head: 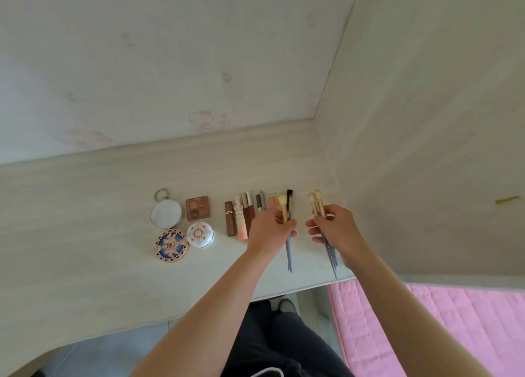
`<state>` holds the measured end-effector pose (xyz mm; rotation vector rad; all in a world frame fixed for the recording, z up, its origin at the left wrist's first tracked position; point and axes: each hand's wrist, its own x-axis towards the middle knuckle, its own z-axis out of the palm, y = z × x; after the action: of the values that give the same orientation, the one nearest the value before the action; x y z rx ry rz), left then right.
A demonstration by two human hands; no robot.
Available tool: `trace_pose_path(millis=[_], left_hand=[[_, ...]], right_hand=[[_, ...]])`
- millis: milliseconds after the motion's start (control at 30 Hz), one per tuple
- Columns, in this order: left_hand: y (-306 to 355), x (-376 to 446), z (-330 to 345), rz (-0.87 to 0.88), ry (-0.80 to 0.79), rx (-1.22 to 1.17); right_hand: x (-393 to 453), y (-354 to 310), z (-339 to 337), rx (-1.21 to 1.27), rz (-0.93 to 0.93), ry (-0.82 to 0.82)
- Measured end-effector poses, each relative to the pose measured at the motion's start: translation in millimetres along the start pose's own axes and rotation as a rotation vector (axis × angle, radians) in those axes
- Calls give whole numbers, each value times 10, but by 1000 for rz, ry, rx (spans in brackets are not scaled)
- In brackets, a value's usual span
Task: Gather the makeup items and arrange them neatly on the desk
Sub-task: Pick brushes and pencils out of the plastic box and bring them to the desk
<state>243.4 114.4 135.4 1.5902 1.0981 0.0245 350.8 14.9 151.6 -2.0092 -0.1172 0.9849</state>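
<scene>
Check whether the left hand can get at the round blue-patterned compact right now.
Probably not yet: the left hand grips brushes. The round blue-patterned compact lies uncovered to its left.

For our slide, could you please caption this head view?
Left hand and right hand each grip grey-handled makeup brushes beside lined-up cosmetics on the pale wooden desk.

Two bare forearms are reaching forward from the bottom of the view, side by side and slightly apart. The left hand (268,229) is showing its back to the camera, fingers curling around thin handles. The right hand (336,229) is angling inward, thumb and fingers pinching a small bundle of handles, fingertips pointing left.
</scene>
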Motion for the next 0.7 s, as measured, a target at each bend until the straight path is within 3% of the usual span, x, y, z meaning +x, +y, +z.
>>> trace_pose_path(millis=[300,700], left_hand=[[117,377,307,-88,-92,105],[98,676,646,-182,-25,388]], right_hand=[[488,15,-72,-8,69,62],[772,97,-36,-201,50,80]])
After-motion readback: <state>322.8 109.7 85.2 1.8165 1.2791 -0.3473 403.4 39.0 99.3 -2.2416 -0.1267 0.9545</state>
